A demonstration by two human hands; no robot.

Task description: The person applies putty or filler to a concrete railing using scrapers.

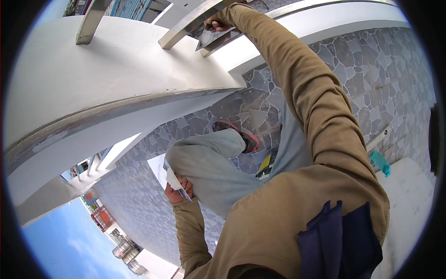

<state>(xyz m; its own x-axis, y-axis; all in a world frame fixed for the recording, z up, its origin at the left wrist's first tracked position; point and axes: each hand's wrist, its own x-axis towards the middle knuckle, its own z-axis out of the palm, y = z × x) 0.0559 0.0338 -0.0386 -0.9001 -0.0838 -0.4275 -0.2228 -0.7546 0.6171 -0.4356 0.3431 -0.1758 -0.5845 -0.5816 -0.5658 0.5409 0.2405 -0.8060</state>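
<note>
My right hand [215, 25] reaches through the railing bars at the top, fingers closed round a flat metal blade [214, 41] that resembles a trowel. The blade is beside a metal railing post [179, 36] above the white ledge. My left hand [178, 191] is beside my bent knee, its fingers wrapped round a flat plate [158, 168] with white material [173, 179] on it. The plate's far side is partly hidden by my knee.
A white curved wall [107, 65] with a rough edge runs along the left. Below is grey stone-patterned floor [371, 74]. A teal object [381, 163] and a metal bar [378, 138] lie at the right. A yellow-green object [265, 163] is between my legs.
</note>
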